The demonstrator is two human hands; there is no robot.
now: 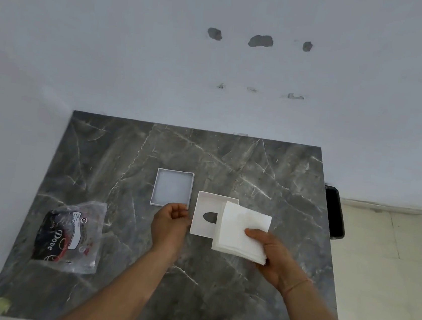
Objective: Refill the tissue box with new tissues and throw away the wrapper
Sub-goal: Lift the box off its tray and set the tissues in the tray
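- Counter (214,305) of dark grey marble-look stone, glossy, with thin white veins, set against a pale wall (137,59) marked by rough chipped patches.
- Tissue box base (173,188): a shallow white rectangular tray with thin upright walls, lying open-side up near the middle of the counter.
- Tissue box lid (205,213): white, smooth, rectangular, with an oval slot cut in its middle; it lies flat just right of the base, inner side up as far as I can tell.
- Tissues (241,231): a thick square stack of soft white sheets, its layered edges visible at the near side, held above the right part of the lid and hiding that part.
- Right hand (270,256) grips the stack at its near right corner, thumb on top and fingers beneath; a thin reddish thread circles the wrist.
- Left hand (169,225) is loosely curled, fingertips at the near right corner of the base; whether it actually pinches the wall I cannot tell.
- Wrapper (69,236): crinkled clear plastic with black, red and white print, lying flat and slack at the left of the counter, well apart from the box.
- Bin (335,213), dark and plastic-looking, stands just past the counter's right edge on a pale tiled floor (387,285).
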